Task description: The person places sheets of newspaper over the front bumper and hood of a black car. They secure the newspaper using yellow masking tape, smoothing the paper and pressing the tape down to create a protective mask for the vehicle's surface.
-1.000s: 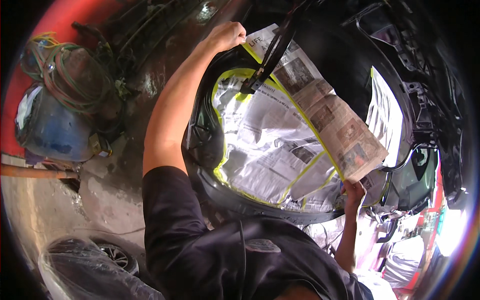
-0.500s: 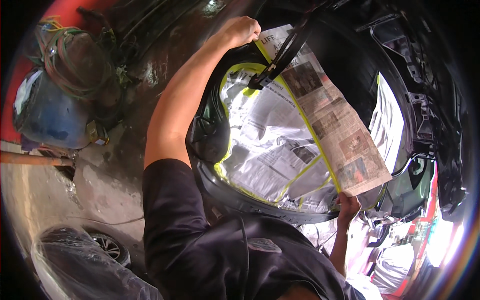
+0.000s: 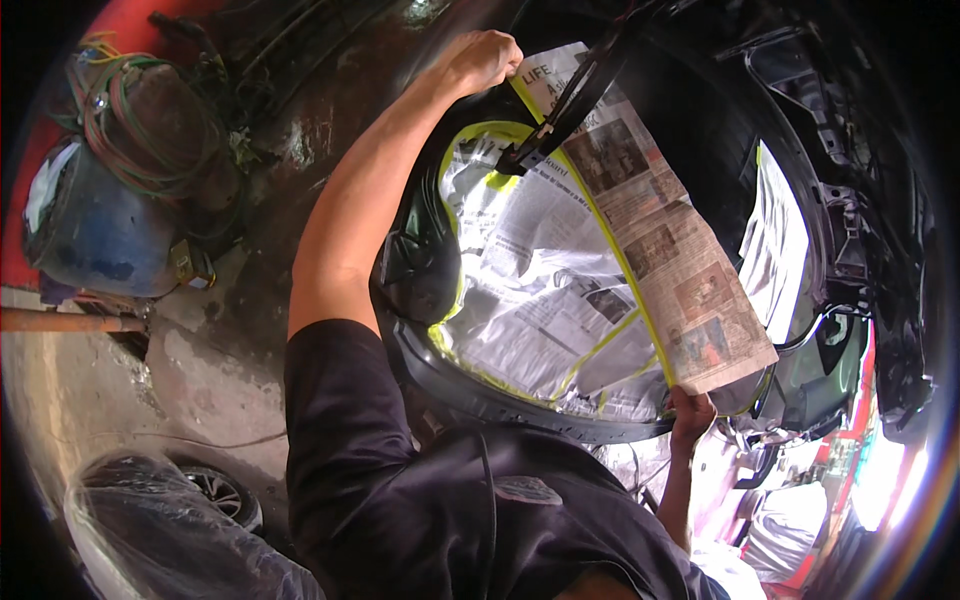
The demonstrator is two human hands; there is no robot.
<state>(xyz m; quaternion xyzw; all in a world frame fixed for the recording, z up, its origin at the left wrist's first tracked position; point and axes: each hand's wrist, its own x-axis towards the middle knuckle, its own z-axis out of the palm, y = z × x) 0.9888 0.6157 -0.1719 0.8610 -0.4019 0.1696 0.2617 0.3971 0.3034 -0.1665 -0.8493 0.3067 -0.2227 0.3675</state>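
A long newspaper sheet (image 3: 690,260) slants across a black vehicle body opening, with yellow-green masking tape (image 3: 628,270) along its left edge. My left hand (image 3: 482,62) is closed on the sheet's upper taped corner, arm stretched out. At the lower taped corner, my right hand (image 3: 690,412) pinches the tape and paper between its fingers. The sheet is pulled straight between both hands. Beneath and left of it, other newspaper (image 3: 520,250) covers the opening, bordered by the same coloured tape. A black bar (image 3: 585,90) crosses in front of the sheet near its top.
The black body frame (image 3: 480,375) curves around the opening. More white covering (image 3: 775,245) shows at right. Farther left are a blue drum (image 3: 110,240) with coiled hoses (image 3: 140,120) and an orange pole (image 3: 70,320). A plastic-wrapped object (image 3: 160,530) and a wheel (image 3: 222,497) lie lower left.
The sheet's lower end has shifted slightly left and up with my right hand. My left hand stays nearly in place, and both keep their hold.
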